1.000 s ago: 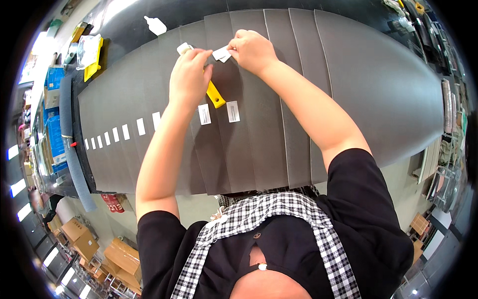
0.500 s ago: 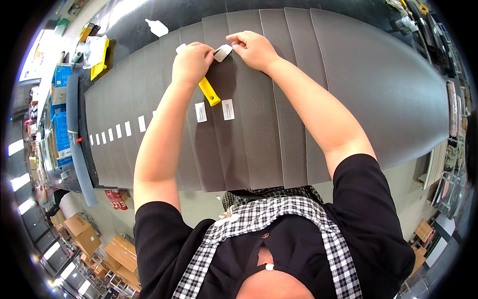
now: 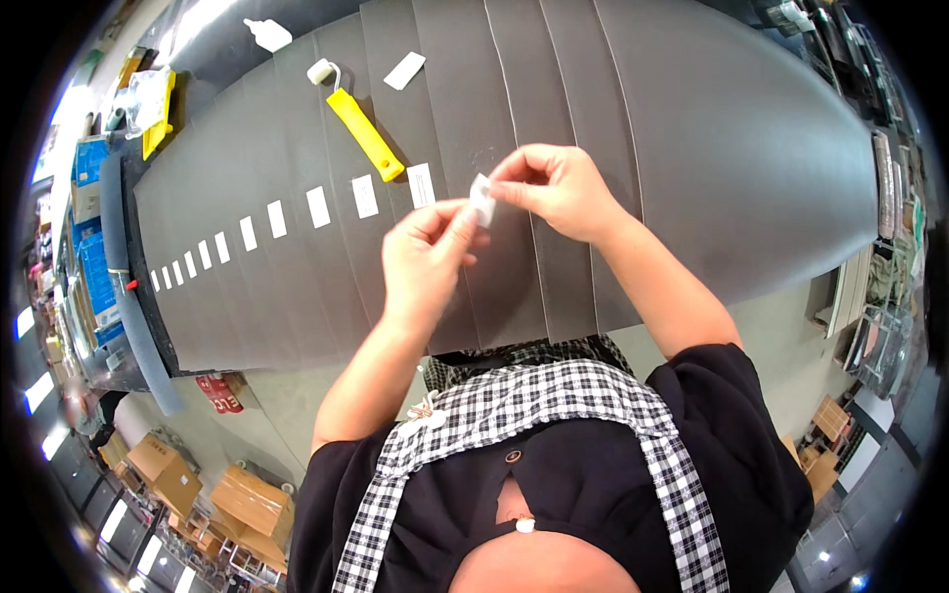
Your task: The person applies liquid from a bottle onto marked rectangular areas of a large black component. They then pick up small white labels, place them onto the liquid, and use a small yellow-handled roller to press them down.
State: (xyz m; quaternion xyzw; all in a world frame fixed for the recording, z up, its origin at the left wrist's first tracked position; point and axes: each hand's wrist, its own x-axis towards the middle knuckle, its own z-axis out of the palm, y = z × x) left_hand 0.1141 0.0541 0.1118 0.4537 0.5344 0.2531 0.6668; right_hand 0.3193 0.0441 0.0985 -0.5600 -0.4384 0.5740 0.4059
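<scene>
Held label: a small white label [image 3: 481, 201] is up between the two hands, over the dark sheets [image 3: 554, 119], gripped by both and tilted.
Left hand: the left hand [image 3: 425, 257] pinches the label's lower part between thumb and fingers; its outline is slightly blurred.
Right hand: the right hand [image 3: 559, 193] grasps the label's upper end with thumb and forefinger, other fingers curled in.
Sheets: they lie overlapped like steps beneath both hands, reaching far out to the left of the left hand and far to the right of the right hand.
Label row: a line of white labels [image 3: 317, 208] runs off to the left of the left hand, the nearest one just beyond its fingers.
Roller: a roller with a yellow handle [image 3: 366, 135] lies beyond the left hand and to its left, its white head pointing away and its handle end near the closest labels of the row.
Loose slip: a white slip [image 3: 404, 70] lies on the sheets well beyond the left hand, to the right of the roller head.
Bottle: a white nozzle bottle [image 3: 268, 36] lies on the dark counter [image 3: 213, 74], far beyond the left hand and to its left.
Tray: a yellow tray [image 3: 155, 133] with clear plastic on it is farther left of that hand.
</scene>
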